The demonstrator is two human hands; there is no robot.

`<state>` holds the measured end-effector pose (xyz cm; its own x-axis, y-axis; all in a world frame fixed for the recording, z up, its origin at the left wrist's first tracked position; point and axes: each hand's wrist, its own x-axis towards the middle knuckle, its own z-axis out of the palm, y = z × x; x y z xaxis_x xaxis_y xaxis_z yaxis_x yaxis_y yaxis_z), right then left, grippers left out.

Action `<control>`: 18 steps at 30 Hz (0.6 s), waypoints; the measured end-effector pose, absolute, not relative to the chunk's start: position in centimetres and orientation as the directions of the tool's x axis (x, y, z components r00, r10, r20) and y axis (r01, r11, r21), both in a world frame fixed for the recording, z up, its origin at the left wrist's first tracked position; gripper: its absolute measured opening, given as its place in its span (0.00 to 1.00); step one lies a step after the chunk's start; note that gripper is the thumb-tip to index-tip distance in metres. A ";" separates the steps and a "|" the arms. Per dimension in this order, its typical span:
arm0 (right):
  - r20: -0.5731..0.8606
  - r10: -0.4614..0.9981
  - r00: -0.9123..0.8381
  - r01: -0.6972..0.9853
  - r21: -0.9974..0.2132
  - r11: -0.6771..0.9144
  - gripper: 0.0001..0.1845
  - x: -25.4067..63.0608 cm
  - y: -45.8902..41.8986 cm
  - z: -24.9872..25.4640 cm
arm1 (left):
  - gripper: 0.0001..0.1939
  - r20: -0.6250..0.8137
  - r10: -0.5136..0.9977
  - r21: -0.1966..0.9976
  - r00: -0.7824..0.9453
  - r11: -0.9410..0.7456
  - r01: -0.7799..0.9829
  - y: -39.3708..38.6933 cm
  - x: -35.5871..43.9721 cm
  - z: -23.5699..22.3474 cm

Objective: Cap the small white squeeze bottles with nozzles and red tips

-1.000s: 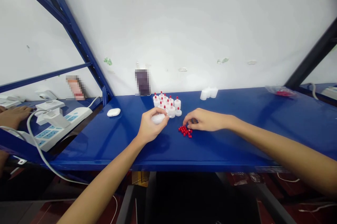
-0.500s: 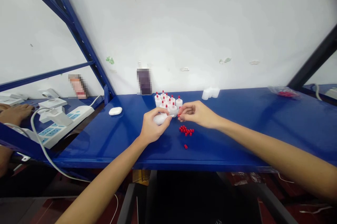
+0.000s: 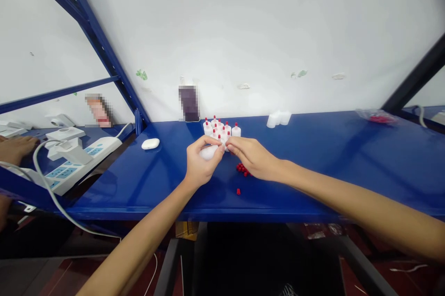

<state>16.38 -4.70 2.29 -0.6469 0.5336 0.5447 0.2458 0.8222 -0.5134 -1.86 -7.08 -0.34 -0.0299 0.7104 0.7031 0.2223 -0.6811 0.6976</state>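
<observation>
My left hand (image 3: 203, 159) is closed around a small white squeeze bottle (image 3: 208, 152), which lies tilted on its side with its nozzle end toward the right. The closed fingertips of my right hand (image 3: 252, 154) meet that nozzle end; the red cap pinched there is hidden by the fingers. Just behind both hands stands a cluster of white bottles with red caps (image 3: 236, 130), upright and close together. A pile of loose red caps (image 3: 242, 168) lies below my right hand, partly covered by it. One single red cap (image 3: 238, 191) rests nearer the table's front edge.
The blue tabletop (image 3: 313, 148) runs along a white wall. White uncapped bottles (image 3: 279, 119) and a plastic bag with red contents (image 3: 378, 117) lie toward the back. At left are a white earbud case (image 3: 150, 143), a power strip (image 3: 83, 161) and another person's hand (image 3: 17, 148).
My right hand has moved left with the red cap, from beside the bottle onto its nozzle end. My left hand still holds the bottle. The view has shifted slightly.
</observation>
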 end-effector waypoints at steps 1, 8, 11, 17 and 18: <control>0.568 0.528 -0.631 0.249 -0.497 0.831 0.14 16.0 -4.9 2.2 | 0.08 0.707 0.704 0.699 -0.061 -0.684 0.211 -7.1 -1.7 -0.3; 0.520 0.642 -0.563 0.318 -0.580 0.750 0.16 16.2 -4.2 3.1 | 0.09 0.712 0.702 0.669 0.016 -0.686 0.287 -6.8 -2.2 -0.4; 0.518 0.756 -0.400 0.428 -0.623 0.655 0.20 18.5 -1.5 4.7 | 0.07 0.763 0.646 0.606 -0.026 -0.700 0.378 -6.6 -2.8 -0.5; 0.310 0.718 -0.623 0.680 -0.239 0.693 0.16 19.7 2.7 6.0 | 0.08 0.775 0.630 0.535 0.042 -0.691 0.486 -6.8 -2.9 -0.6; 0.257 0.709 -0.657 0.681 -0.201 0.704 0.17 19.4 2.9 5.9 | 0.08 0.772 0.633 0.531 0.052 -0.688 0.494 -6.8 -2.9 -0.6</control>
<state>19.37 2.91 5.85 -0.6568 0.7088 0.2572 0.6812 0.7040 -0.2006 -2.92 -6.83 -0.57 0.0516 0.6333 0.7722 0.4941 -0.6881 0.5313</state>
